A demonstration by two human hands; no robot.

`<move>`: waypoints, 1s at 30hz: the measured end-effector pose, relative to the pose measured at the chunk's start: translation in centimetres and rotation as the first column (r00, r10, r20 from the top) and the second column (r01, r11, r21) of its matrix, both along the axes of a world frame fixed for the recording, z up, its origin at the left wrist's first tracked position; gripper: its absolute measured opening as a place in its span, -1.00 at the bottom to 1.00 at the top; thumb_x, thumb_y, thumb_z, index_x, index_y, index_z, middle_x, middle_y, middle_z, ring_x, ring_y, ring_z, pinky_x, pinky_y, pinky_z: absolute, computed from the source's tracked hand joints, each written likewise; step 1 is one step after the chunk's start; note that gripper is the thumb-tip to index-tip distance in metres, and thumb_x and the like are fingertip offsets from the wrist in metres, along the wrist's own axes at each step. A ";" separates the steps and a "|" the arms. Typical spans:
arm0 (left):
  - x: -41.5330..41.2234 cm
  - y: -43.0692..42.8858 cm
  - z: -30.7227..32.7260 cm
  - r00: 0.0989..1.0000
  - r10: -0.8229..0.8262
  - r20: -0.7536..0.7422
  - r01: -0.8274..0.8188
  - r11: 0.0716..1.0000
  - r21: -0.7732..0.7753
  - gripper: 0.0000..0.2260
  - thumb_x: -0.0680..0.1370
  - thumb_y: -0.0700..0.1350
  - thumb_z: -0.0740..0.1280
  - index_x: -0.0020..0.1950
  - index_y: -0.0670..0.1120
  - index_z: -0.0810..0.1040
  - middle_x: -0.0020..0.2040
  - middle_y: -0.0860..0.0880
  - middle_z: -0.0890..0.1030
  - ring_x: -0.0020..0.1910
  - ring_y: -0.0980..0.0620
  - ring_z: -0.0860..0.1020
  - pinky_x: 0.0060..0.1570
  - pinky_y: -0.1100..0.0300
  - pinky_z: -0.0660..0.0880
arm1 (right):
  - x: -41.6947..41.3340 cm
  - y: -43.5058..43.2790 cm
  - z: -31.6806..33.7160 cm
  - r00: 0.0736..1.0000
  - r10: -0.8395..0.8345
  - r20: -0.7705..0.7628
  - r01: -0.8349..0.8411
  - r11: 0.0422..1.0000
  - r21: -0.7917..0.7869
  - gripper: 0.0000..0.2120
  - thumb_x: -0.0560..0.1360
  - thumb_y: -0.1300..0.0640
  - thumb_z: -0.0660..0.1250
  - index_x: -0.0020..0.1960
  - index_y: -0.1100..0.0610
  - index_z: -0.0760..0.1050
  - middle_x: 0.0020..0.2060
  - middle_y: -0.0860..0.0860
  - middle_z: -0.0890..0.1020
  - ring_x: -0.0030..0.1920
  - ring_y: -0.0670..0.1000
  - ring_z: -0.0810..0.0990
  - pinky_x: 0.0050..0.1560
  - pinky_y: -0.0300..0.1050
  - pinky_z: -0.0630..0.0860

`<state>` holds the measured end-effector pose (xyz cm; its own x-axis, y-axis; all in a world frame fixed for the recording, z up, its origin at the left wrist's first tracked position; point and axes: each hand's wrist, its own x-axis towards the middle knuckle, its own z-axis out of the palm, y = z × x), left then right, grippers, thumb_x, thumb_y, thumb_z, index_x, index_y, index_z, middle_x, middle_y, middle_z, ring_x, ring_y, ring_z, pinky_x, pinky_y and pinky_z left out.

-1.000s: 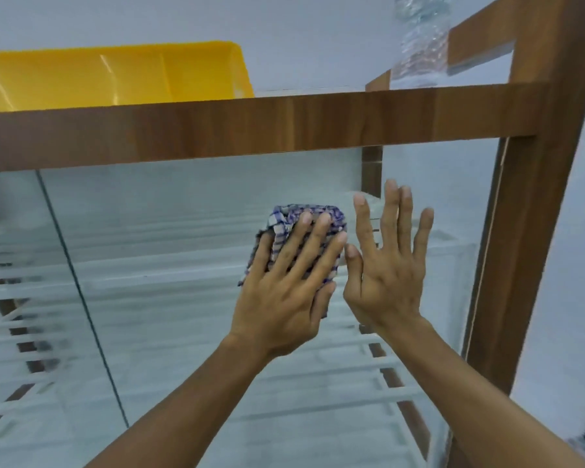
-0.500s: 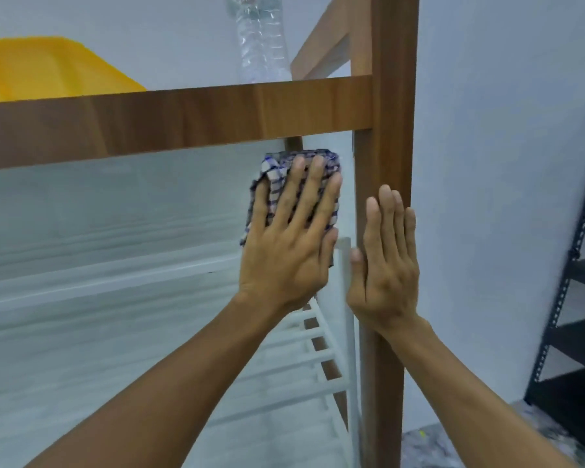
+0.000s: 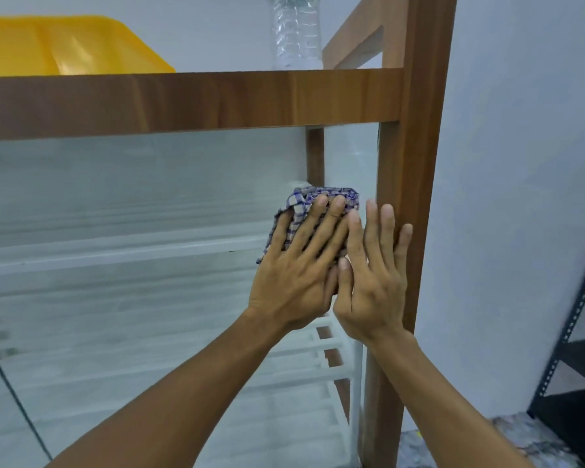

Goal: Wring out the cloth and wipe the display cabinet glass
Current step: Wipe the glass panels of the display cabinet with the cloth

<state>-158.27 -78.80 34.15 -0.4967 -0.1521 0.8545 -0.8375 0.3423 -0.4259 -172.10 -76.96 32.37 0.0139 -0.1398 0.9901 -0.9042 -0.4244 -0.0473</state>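
A blue-and-white checked cloth [image 3: 321, 196] is pressed flat against the display cabinet glass [image 3: 142, 197] near its right edge. My left hand [image 3: 301, 265] lies spread over the cloth, fingers extended, pinning it to the pane. My right hand [image 3: 374, 275] rests flat beside it with fingers apart, touching the glass edge and the brown wooden upright [image 3: 409, 184]. It holds nothing. Most of the cloth is hidden under my left hand; only its top and left edge show.
The brown wooden top rail [image 3: 190, 99] runs above the glass. A yellow tub [image 3: 65, 45] and a clear plastic bottle [image 3: 296, 32] stand on top. White slatted shelves [image 3: 149, 251] show behind the glass. A dark metal rack [image 3: 581, 383] stands at the right by the white wall.
My left hand has slid the cloth down the glass from just under the top rail. My right hand stays flat by the upright, now touching the left.
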 end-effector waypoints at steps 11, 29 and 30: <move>15.2 1.0 0.1 0.991 0.070 -0.117 -0.070 0.998 0.008 -0.44 0.71 0.07 0.10 0.68 -0.08 0.09 0.67 -0.13 0.09 0.68 -0.10 -0.04 0.63 -0.21 -0.07 | 13.3 -1.2 1.4 0.993 0.066 -0.095 -0.061 0.996 0.062 -0.47 0.66 0.09 0.00 0.60 0.24 0.20 0.61 0.21 0.14 0.64 0.23 0.02 0.60 0.34 -0.11; 42.0 2.7 -1.9 0.929 0.136 -0.343 -0.135 0.990 0.027 -0.45 0.72 0.08 0.01 0.65 -0.17 0.05 0.63 -0.20 0.12 0.66 -0.20 0.00 0.57 -0.38 0.06 | 38.4 -0.1 1.7 0.966 0.138 -0.217 -0.129 0.990 0.058 -0.38 0.57 0.16 0.16 0.62 0.24 0.16 0.62 0.22 0.13 0.63 0.20 -0.03 0.57 0.39 -0.18; 42.2 2.7 -2.5 0.917 0.119 -0.380 -0.118 0.993 0.027 -0.45 0.73 0.07 0.01 0.64 -0.18 0.05 0.63 -0.22 0.12 0.66 -0.21 -0.01 0.57 -0.38 0.07 | 38.3 -0.2 1.5 0.968 0.137 -0.209 -0.130 0.990 0.049 -0.37 0.57 0.16 0.18 0.61 0.24 0.18 0.61 0.22 0.14 0.63 0.20 -0.01 0.57 0.39 -0.16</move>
